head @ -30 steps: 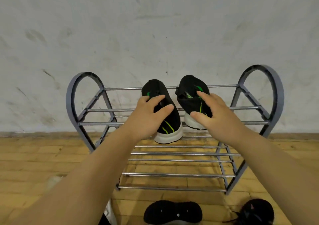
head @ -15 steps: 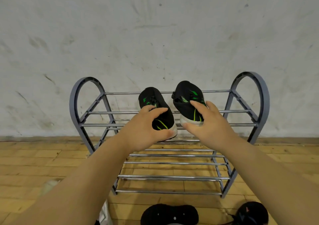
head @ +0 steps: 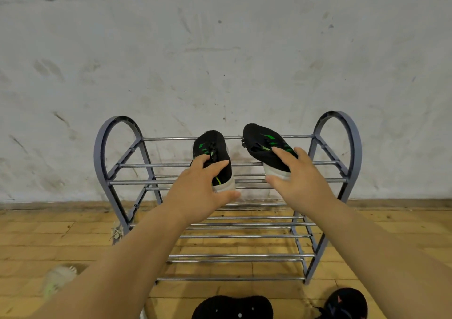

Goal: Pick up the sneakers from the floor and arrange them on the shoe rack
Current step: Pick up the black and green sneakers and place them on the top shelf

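Against the wall stands a grey shoe rack [head: 105,147] with chrome rails. Two black sneakers with green stripes and white soles lie on its top shelf, toes toward the wall. My left hand [head: 199,189] holds the heel of the left sneaker [head: 211,147], with fingers over the top and thumb under the sole. My right hand [head: 297,181] grips the heel of the right sneaker [head: 259,140] the same way. That sneaker is tilted, its toe raised over the back rail. A gap separates the two sneakers.
On the wooden floor in front of the rack lie a black shoe [head: 232,307] and another black shoe [head: 346,302] at the bottom edge. A blurred white and green shoe [head: 57,282] lies at the left. The rack's lower shelves hold nothing.
Both sneakers have slid further back on the top shelf. The right one has moved right and tipped up, widening the gap. My hands stay on the heels.
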